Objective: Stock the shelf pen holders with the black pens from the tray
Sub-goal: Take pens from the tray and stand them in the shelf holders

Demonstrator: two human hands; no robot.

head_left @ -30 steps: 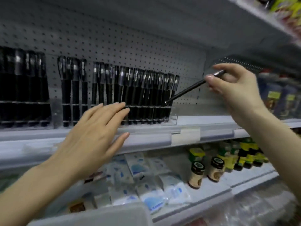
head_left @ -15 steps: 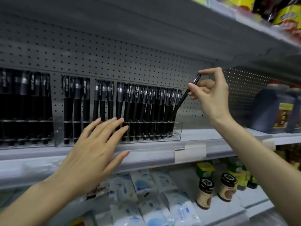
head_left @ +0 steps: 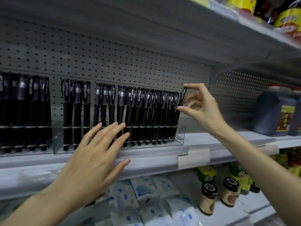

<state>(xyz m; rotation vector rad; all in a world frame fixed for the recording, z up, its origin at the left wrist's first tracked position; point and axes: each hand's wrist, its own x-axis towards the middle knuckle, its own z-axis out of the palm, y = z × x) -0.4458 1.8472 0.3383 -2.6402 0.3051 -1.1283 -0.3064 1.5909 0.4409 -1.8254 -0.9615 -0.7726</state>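
Dim, cool, even light falls from the front, leaving the underside of the upper shelf (head_left: 146, 22) in grey shade and only small pale glints on the black pens (head_left: 138, 101) and the front wall of the clear pen holder (head_left: 181, 136). The wide lens bows the shelf edge (head_left: 154, 159) and stretches the corners, where the white packets (head_left: 143, 190) and the dark bottle (head_left: 268, 111) at the right turn soft.

1. Left hand (head_left: 91, 160): bare; slender fingers; nails (head_left: 126, 161) rounded, reaching just past the fingertips, with a plain, slightly glossy finish.
2. Right hand (head_left: 200, 105): bare; same nail shape and finish.
3. Left forearm (head_left: 32, 207): bare to the frame edge at 7 o'clock.
4. Right forearm (head_left: 260, 160): bare to the frame edge at 4 o'clock.
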